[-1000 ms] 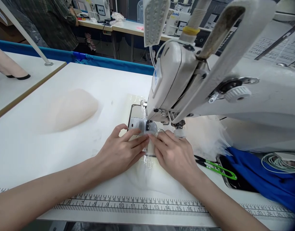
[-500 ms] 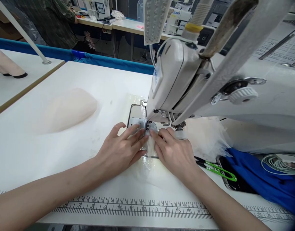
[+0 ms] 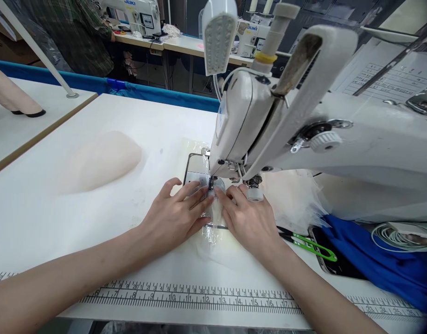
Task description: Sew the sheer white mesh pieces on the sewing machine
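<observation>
My left hand (image 3: 180, 211) lies flat with fingers spread, its fingertips beside the presser foot (image 3: 211, 183) of a white sewing machine (image 3: 234, 120). Under the fingertips is a strip of thin, sheer whitish fabric (image 3: 209, 236), partly shiny, running toward me from the needle area. On the other side of the foot, my right hand (image 3: 250, 213) has its index finger stretched to the foot and its other fingers curled in on the fabric. The exact pinch is hidden beneath that hand. Part of the metal needle plate (image 3: 195, 176) shows past my left fingers.
Sheer pale fabric (image 3: 293, 195) bunches right of the needle. Green-handled thread snips (image 3: 314, 246) lie by a dark phone (image 3: 338, 266) and blue cloth (image 3: 383, 269). Another sheer piece (image 3: 105, 160) rests at left. A printed ruler (image 3: 188, 297) lines the front edge. A person (image 3: 77, 37) stands behind.
The view has shifted slightly, so the machine's head appears a little lower and further left. Both hands stay at the presser foot with almost no visible movement.
</observation>
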A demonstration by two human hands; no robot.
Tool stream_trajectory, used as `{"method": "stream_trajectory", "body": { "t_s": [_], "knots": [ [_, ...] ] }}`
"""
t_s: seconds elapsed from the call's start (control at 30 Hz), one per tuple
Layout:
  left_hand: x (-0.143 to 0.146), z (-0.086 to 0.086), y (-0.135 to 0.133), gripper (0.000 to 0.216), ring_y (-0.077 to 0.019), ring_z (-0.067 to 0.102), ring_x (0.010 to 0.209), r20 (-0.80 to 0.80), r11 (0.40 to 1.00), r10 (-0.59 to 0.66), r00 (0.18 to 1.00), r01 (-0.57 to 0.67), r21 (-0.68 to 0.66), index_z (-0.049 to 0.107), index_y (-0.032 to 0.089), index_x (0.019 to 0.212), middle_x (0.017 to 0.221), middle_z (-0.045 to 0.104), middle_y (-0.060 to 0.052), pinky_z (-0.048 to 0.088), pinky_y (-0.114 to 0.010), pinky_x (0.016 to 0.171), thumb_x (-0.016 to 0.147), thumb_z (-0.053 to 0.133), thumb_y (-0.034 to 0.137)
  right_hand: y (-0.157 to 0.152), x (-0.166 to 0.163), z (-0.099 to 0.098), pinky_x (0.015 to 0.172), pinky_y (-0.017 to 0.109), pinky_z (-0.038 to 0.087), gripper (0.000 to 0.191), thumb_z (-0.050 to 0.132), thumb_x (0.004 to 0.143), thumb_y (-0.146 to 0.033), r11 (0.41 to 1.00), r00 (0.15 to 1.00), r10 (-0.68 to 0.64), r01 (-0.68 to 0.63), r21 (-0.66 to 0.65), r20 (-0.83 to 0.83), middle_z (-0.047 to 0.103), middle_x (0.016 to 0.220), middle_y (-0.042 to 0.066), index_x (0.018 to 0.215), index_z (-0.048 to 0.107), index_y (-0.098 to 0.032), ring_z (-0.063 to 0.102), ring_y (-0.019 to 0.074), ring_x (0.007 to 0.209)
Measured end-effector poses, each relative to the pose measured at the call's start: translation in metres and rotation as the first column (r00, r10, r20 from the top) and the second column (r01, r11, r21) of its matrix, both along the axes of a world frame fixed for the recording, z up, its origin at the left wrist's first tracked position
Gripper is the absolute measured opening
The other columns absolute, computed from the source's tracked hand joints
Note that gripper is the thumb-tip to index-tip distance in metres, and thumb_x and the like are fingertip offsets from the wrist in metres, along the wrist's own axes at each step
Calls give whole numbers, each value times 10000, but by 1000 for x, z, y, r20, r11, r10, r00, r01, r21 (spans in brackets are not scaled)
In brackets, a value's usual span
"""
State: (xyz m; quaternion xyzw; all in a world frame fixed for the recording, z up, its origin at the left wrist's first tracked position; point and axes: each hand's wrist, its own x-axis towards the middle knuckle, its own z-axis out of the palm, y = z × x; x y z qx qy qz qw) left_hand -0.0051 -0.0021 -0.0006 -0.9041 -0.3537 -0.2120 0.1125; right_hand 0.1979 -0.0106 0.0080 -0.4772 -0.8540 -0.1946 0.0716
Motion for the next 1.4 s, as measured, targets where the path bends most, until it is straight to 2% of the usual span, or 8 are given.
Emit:
{"method": "stream_trajectory", "body": {
  "t_s": [0.4,0.53,0.7,0.87,1.0,1.17,1.27,1.4],
  "knots": [
    [0,1,4,314,-226,556,1161,-15,1000,22,1000,-22,-3,607,202,1219,1242,662,-35,302,-438,959,982,479,363,5,4,-3,732,359,377,394,506,878,-100,999,1000,8,-9,47,20,724,902,112,1251,626,-141,607,255,961],
    [-10,20,-1,262,-201,619,925,-1,1000,-24,1000,24,-16,664,200,1083,1133,703,-20,344,-396,834,947,539,386,-3,10,18,625,305,385,272,514,911,-157,986,987,-4,-23,-167,-159,709,905,58,1117,689,-191,613,168,719],
    [-27,39,0,243,-125,595,693,-106,927,-278,955,237,-290,673,213,959,1068,677,-17,359,-333,709,909,573,429,-18,14,47,554,232,386,117,702,816,-299,701,936,-15,-240,-671,-350,648,956,-42,915,652,-261,592,111,683],
    [-27,39,-3,267,-113,536,609,-13,885,-201,980,176,-432,602,192,923,926,671,-10,380,-280,643,1010,351,209,-18,18,50,572,224,398,157,493,933,-169,631,865,-212,-234,-740,-454,633,739,-54,821,581,-235,566,92,596],
    [-16,47,-1,237,-142,542,644,-2,803,-90,996,71,-592,562,179,906,787,613,-4,379,-260,578,1005,358,250,-15,18,50,514,232,380,128,498,937,-265,687,813,-294,-186,-702,-503,617,652,-45,860,594,-229,552,111,555],
    [-1,48,21,265,-153,583,721,-38,779,-90,995,46,-626,615,196,1137,923,610,-32,396,-246,577,888,527,172,-13,11,38,558,236,410,181,560,897,-188,861,856,-132,-150,-486,-499,681,813,2,983,710,-243,602,138,678],
    [4,49,35,303,-117,532,618,-38,746,-52,998,13,-666,709,213,997,797,577,-10,370,-229,543,841,486,80,-11,10,29,516,233,381,257,513,929,-194,971,860,-68,-59,-231,-506,693,861,30,1045,734,-257,589,128,623],
    [2,55,44,215,-87,460,548,43,656,-55,998,69,-751,731,178,806,699,517,6,339,-226,512,845,526,128,-9,11,24,457,224,327,294,471,968,-284,996,852,2,-49,-76,-523,697,762,20,988,760,-233,527,97,505]
  ]
}}
